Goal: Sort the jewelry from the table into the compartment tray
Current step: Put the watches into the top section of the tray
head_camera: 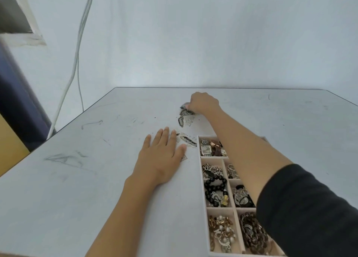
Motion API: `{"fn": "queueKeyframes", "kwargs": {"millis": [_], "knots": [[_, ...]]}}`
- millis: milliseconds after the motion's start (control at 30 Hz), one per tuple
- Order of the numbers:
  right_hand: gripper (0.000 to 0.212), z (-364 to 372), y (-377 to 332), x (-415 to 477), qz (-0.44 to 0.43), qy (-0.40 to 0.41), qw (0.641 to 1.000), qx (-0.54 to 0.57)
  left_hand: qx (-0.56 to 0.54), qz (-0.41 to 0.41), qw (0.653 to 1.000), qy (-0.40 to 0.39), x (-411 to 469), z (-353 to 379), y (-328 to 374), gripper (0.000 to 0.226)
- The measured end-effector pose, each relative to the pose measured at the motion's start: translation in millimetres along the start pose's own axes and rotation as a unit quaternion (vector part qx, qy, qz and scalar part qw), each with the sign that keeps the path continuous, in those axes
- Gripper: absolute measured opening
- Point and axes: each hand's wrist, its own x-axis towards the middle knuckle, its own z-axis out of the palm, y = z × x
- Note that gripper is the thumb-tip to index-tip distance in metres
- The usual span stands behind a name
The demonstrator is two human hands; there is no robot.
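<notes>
Jewelry [220, 231] fills the near compartment tray [200, 179]: round black beads [215, 187], linked chains [253, 235], metal watches [206, 148]. Left hand [162, 156] lies flat on the table [96, 179], fingers straight, beside flat dark-edged pieces [187, 139]. Farthest, right hand [203, 102] curls its fingers onto a small silvery piece [184, 107]. Risks: the thin piece slips the pinch; the forearm [242, 146] over the tray snags chains.

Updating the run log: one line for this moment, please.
right hand: curled on jewelry piece | left hand: flat on table | tray: partly filled | loose pieces: beside tray
</notes>
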Motion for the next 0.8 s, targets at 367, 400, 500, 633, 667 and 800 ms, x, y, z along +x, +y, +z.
{"fn": "queueKeyframes", "kwargs": {"millis": [367,400,500,633,667,800], "knots": [[0.045,-6.2,-6.6,-3.4,-0.038,-0.034,0.998,0.047,0.001,0.000,1.000,0.010,0.2,0.0,-1.0,0.062],[0.042,-8.8,-5.5,-5.6,-0.041,-0.039,0.997,0.046,0.002,0.001,1.000,0.010,0.3,0.0,-1.5,0.062],[0.021,-19.9,2.1,-9.1,-0.029,-0.065,0.986,0.152,-0.002,0.002,1.000,0.011,1.0,0.2,-2.4,0.062],[0.030,-48.8,23.8,-23.8,0.019,-0.109,0.923,0.369,-0.004,0.003,1.000,0.010,0.9,-0.4,-2.7,0.062],[0.025,-55.8,28.6,-29.7,0.019,-0.131,0.905,0.405,-0.006,0.001,1.000,0.010,1.2,-0.9,-4.4,0.062],[0.018,-75.0,61.6,-52.0,0.018,-0.208,0.836,0.508,-0.010,0.000,1.000,0.009,2.1,-1.0,-4.3,0.062]]}}
